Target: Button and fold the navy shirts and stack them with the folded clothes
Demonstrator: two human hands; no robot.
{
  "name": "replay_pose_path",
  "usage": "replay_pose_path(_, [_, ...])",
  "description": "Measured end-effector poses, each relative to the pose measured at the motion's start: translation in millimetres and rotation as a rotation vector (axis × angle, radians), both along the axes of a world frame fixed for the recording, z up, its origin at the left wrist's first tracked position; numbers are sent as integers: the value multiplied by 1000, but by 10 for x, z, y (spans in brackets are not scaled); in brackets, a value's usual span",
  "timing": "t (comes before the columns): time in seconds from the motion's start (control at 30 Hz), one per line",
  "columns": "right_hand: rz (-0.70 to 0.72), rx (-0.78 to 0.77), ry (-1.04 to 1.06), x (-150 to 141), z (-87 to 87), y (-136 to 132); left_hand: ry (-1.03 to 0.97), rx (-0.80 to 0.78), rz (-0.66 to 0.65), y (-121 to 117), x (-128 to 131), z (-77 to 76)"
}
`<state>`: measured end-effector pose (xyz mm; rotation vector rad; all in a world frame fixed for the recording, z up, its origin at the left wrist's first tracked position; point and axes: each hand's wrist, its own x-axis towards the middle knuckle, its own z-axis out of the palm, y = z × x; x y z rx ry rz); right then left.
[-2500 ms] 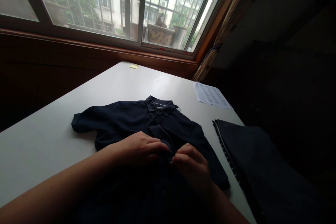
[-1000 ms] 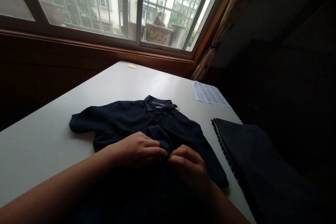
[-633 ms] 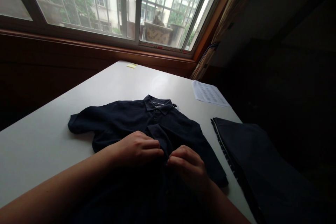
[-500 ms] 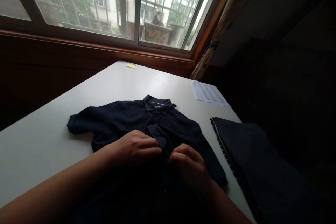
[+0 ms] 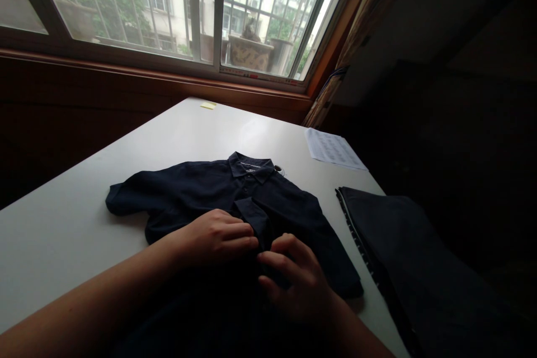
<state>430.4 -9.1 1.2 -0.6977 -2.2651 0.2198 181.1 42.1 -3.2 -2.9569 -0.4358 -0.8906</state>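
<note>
A dark navy short-sleeved shirt point(image 5: 180, 187) lies front up on a white table point(image 5: 67, 235), its collar toward the window. The top button near the collar is visible, and the front placket lifts in a fold at the middle. My left hand point(image 5: 220, 238) pinches the cloth beside that fold, fingers pressed together. Just right of it, my right hand point(image 5: 293, 277) is over the placket with thumb and fingers apart; nothing shows between them. The lower part of the shirt is lost in deep shadow.
Right of the shirt, a dark folded cloth point(image 5: 403, 235) with a light-striped edge reaches over the table's side. Printed sheets point(image 5: 333, 148) lie at the far right corner, a yellow sticky note point(image 5: 208, 105) at the far edge. A barred window point(image 5: 168, 5) stands behind.
My right hand's fingers have come apart from their pinch on the placket, the thumb dropping lower. The left hand keeps its grip almost unmoved.
</note>
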Motion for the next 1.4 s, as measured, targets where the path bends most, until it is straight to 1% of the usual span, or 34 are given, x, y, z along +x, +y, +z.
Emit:
replay_pose_path(0.33, [-152,-186,-110,-51,6,49,12,-9,0,-1,-10,6])
replay_pose_path(0.43, [-173,-219,-111,-81,16,41,14,-2,0,2,-1,11])
replay_pose_path(0.57, [-187,-217,-107,-103,7,18,13,-5,3,7,16,5])
replay_pose_path(0.63, [-194,-263,-78,-102,2,15,6,-19,-1,9,17,5])
replay_pose_path(0.7, [-200,-367,-8,-95,5,27,-15,-30,-5,8,13,13])
replay_pose_path(0.87, [-197,-706,194,-57,29,115,-44,-15,-32,-7,-9,66])
replay_pose_path(0.97, [-163,-902,245,-30,27,165,-61,20,-61,-14,-15,89])
replay_pose_path(1.03, [-145,-977,258,-19,19,182,-65,47,-67,-13,-14,92])
replay_pose_path(1.17, [-158,-983,261,-30,6,183,-68,75,-71,-4,-1,98])
replay_pose_path(1.33, [-260,-941,195,-76,-17,179,-61,76,-77,4,24,111])
replay_pose_path(1.4, [-271,-931,190,-79,-25,180,-57,71,-80,8,28,108])
